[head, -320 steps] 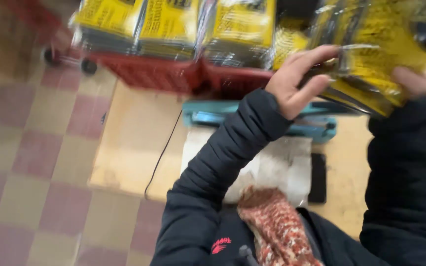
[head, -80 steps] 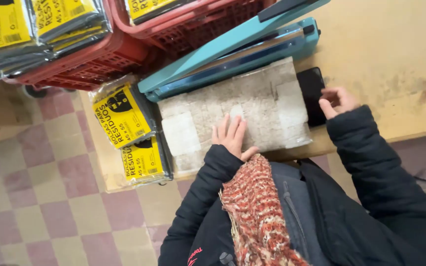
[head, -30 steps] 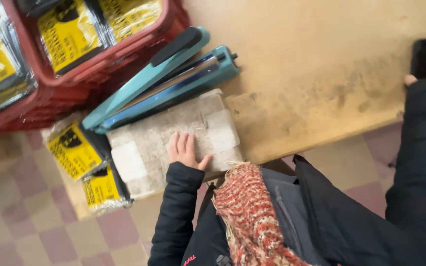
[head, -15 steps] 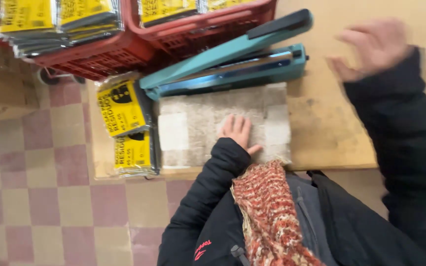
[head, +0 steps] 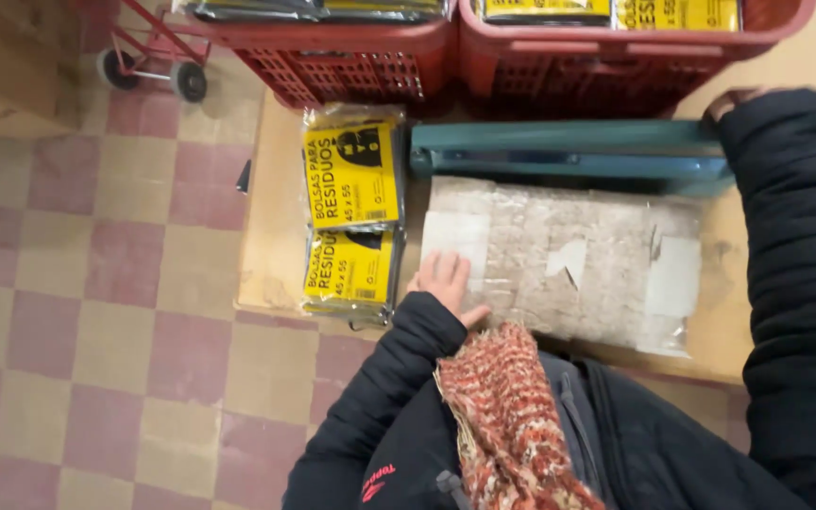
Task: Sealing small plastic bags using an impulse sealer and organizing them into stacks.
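Packets (head: 351,222) in yellow and black lie stacked at the table's (head: 271,246) left edge, just beside the worn grey pad (head: 559,255). More of them fill the red baskets (head: 446,52) behind. The teal sealer (head: 569,156) lies closed, nothing visible in it. The left hand (head: 446,283) rests flat and open on the pad's corner, gripping nothing. The right hand (head: 734,99) is mostly hidden by its sleeve at the sealer's end; I cannot tell its grip. Sealing looks paused between packets.
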